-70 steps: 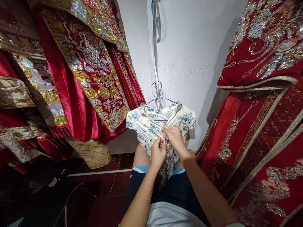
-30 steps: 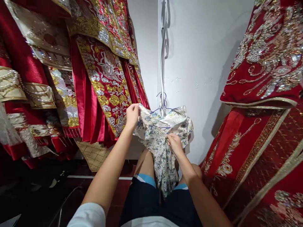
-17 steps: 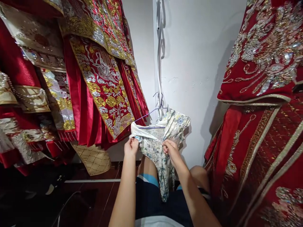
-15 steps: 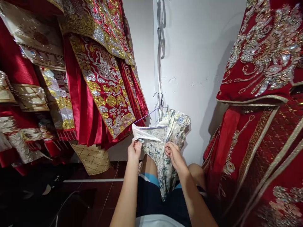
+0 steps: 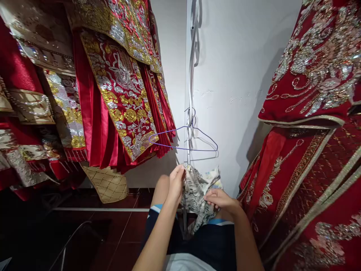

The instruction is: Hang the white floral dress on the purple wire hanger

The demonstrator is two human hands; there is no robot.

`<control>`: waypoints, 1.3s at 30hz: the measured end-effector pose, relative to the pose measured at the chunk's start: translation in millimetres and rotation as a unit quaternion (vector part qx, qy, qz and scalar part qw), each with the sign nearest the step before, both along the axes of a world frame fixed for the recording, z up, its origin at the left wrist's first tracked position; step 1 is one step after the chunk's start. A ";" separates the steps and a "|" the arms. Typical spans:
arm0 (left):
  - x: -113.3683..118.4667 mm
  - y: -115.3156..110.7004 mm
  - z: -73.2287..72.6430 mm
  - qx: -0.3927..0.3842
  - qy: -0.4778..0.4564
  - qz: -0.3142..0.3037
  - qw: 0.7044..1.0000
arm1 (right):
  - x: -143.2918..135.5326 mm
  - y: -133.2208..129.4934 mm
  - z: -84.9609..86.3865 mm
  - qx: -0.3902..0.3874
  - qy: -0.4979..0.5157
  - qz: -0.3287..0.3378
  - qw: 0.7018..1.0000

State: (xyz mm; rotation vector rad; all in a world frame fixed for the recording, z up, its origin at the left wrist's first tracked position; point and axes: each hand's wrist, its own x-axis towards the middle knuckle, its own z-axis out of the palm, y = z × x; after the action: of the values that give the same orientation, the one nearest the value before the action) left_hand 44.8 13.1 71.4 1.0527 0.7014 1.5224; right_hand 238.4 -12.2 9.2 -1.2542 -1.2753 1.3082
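Observation:
A pale floral garment [image 5: 197, 195], bunched and slightly blurred, is held up in front of my legs. My left hand [image 5: 177, 180] pinches its upper left edge. On the other side my right hand [image 5: 218, 197] grips the cloth between thumb and fingers. Just above the garment, apart from it, a thin purple clothes hanger [image 5: 183, 149] hangs bare by its hook from a white metal strip [image 5: 191, 82] on the wall.
Red costumes with gold and silver embroidery [image 5: 124, 82] hang close on the left. Beaded red garments [image 5: 318, 75] hang on the right. Behind the hanger stands a white wall [image 5: 231, 67]. Dark red floor tiles [image 5: 124, 229] and a pale bar [image 5: 107, 209] lie below.
The floral garment has come off the purple hanger and moved down with both hands, bunching up. The hanger now hangs bare. My left hand has shifted right, closer to my right hand.

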 end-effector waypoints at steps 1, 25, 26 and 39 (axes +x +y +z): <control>4.6 -7.9 6.8 0.024 0.038 -0.015 0.999 | -5.6 -2.5 8.2 0.014 -0.003 0.013 1.000; -160.0 -13.7 -4.3 0.156 0.669 -0.061 0.724 | 15.8 29.3 150.8 0.266 -0.186 0.073 0.943; -165.2 -11.4 10.1 0.158 0.682 -0.025 0.713 | 16.3 43.0 146.9 0.285 -0.169 0.035 0.943; -179.1 -2.1 67.9 0.188 0.786 0.018 0.589 | -32.4 136.3 98.4 0.342 -0.128 -0.059 0.929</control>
State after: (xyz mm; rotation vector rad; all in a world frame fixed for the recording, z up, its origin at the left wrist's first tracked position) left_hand -134.2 11.0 139.3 2.7245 1.5536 0.3008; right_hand 206.0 124.0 107.6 -0.9835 -1.6228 0.5271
